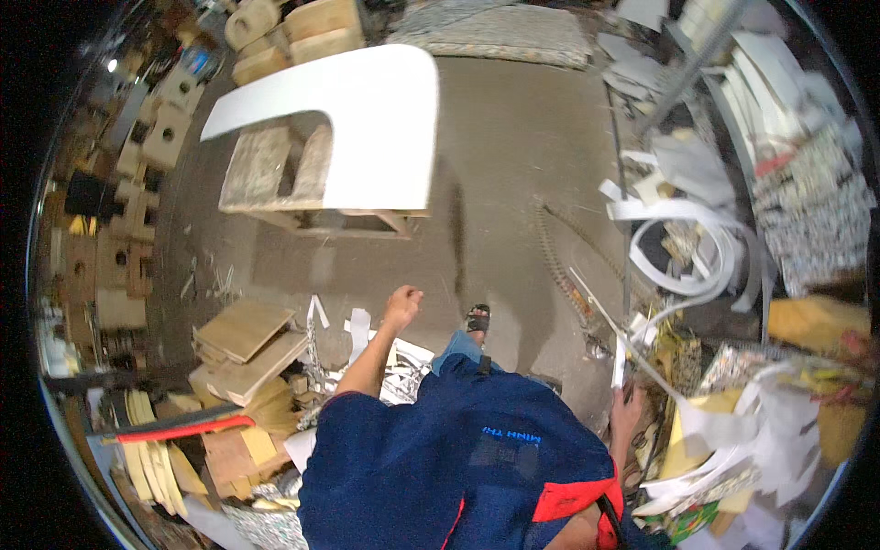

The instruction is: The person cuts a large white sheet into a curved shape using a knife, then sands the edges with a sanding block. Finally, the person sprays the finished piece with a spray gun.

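My left hand (403, 306) hangs out in front of my body with its fingers curled in. Nothing shows in it. Low on the right, my right hand (626, 411) is at the lower end of a narrow white strip (619, 362). The fingers are dark and blurred, so I cannot make out whether they grip the strip. Ahead of me a large white L-shaped panel (385, 119) lies on a low wooden stand (261, 170). Some of the stand's top shows inside the panel's bend.
White strips curl into a coil (683, 257) at the right, near scrap sheets and a speckled foam stack (807, 220). A ridged hose-like band (564, 275) lies on the floor (504, 137). Boards (243, 330) and offcuts lie at left, with wooden frames (165, 137) beyond.
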Action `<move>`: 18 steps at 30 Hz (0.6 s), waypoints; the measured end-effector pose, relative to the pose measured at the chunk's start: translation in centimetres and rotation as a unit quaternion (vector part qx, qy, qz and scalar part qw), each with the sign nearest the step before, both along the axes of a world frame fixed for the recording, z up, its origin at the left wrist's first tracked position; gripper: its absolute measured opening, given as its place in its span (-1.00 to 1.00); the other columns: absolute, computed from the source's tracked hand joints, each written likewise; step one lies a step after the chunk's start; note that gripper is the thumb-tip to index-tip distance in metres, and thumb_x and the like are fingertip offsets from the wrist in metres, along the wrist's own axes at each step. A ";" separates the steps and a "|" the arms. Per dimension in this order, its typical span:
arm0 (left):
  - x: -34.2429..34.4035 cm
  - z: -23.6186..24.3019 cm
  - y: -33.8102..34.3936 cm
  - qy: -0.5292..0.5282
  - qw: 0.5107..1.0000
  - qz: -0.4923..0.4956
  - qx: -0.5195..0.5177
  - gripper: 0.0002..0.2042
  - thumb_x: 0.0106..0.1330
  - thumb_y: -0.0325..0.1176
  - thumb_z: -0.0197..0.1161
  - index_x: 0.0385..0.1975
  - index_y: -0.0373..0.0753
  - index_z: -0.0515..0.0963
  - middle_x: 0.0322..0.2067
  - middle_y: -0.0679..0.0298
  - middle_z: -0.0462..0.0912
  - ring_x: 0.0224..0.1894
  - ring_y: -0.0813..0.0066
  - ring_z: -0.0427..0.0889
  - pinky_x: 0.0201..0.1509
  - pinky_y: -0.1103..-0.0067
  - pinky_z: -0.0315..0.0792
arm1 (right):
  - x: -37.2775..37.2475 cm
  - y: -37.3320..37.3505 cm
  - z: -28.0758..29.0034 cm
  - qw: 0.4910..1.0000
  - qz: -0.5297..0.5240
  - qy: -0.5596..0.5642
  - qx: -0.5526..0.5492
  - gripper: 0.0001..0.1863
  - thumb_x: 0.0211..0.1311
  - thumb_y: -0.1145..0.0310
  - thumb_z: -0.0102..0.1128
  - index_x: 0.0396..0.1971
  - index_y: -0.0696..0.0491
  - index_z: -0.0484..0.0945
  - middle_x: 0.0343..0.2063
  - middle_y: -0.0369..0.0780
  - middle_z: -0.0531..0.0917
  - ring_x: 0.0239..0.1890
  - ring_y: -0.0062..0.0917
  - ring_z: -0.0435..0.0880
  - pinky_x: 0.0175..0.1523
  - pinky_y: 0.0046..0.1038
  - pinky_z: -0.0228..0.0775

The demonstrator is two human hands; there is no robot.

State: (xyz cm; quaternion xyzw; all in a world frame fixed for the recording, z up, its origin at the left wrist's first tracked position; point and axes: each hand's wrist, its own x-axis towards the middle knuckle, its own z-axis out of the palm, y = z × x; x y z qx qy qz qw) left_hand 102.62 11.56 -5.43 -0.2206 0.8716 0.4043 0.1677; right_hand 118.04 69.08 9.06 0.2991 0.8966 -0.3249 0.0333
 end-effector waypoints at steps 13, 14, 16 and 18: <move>31.6 -5.0 -10.1 -0.098 0.842 0.530 0.014 -0.62 0.25 -0.15 0.39 -0.15 -0.39 0.68 -0.41 0.07 0.74 -0.40 0.25 0.70 -0.26 0.38 0.56 | -36.9 -34.2 3.1 0.937 0.327 0.092 -0.081 -0.40 0.27 0.16 0.30 0.20 0.24 0.47 0.02 0.10 0.66 0.08 -0.11 0.67 0.16 -0.15 0.48; 32.6 -4.8 -9.8 -0.132 0.825 0.548 0.039 -0.63 0.28 -0.18 0.38 -0.10 -0.39 0.66 -0.43 0.10 0.72 -0.45 0.31 0.69 -0.34 0.40 0.56 | -39.0 -37.2 2.8 0.931 0.341 0.098 -0.081 -0.38 0.27 0.16 0.29 0.21 0.25 0.46 0.04 0.13 0.65 0.09 -0.09 0.66 0.16 -0.15 0.47; 33.8 -4.0 -8.4 -0.112 0.796 0.590 0.079 -0.65 0.37 -0.20 0.30 -0.03 -0.36 0.63 -0.49 0.19 0.67 -0.53 0.36 0.65 -0.51 0.41 0.51 | -42.4 -42.6 1.6 0.924 0.353 0.119 -0.088 -0.36 0.27 0.17 0.27 0.23 0.28 0.43 0.06 0.19 0.61 0.11 -0.02 0.64 0.18 -0.10 0.46; 33.3 -3.7 -8.3 -0.171 0.733 0.645 0.134 -0.67 0.40 -0.20 0.25 -0.02 -0.33 0.62 -0.50 0.21 0.65 -0.57 0.37 0.64 -0.60 0.41 0.47 | -45.8 -47.0 0.1 0.918 0.362 0.150 -0.060 -0.36 0.27 0.18 0.25 0.23 0.29 0.40 0.03 0.20 0.61 0.10 0.02 0.63 0.19 -0.06 0.43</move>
